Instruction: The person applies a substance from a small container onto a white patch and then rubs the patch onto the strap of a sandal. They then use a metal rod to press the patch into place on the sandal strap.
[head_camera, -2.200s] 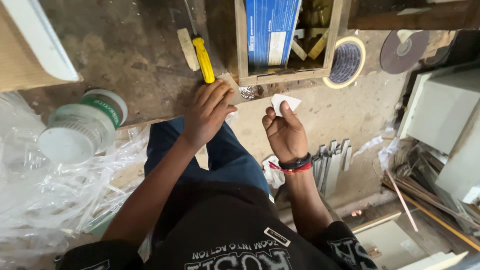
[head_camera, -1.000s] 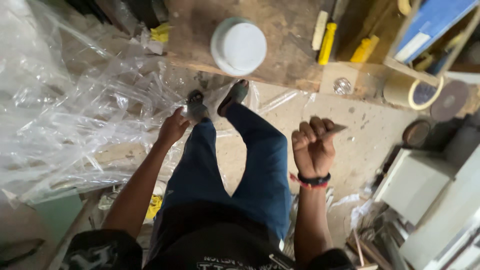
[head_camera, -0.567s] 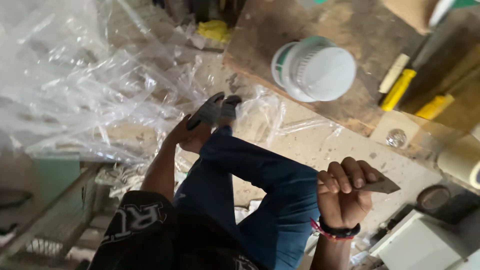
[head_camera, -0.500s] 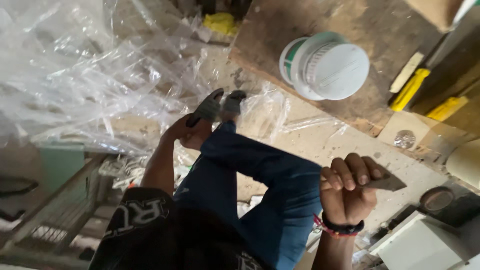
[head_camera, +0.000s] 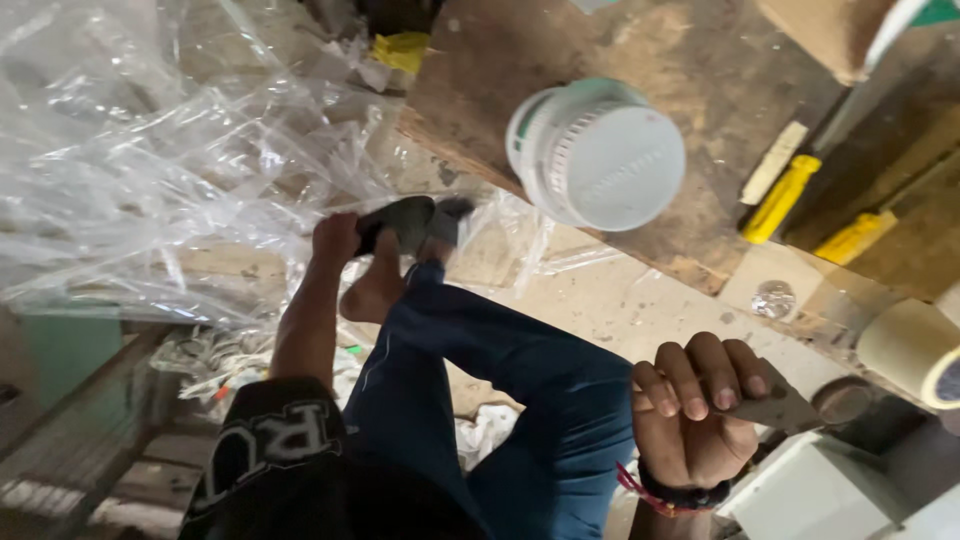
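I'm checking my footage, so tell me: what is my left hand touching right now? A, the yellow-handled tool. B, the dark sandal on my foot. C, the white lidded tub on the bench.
B: the left hand is down at the dark sandal by the foot, beside the clear plastic sheeting.

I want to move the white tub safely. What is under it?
The tub stands on a worn wooden board. The wood beneath its base is covered, so anything there is hidden. Its lid hides the contents.
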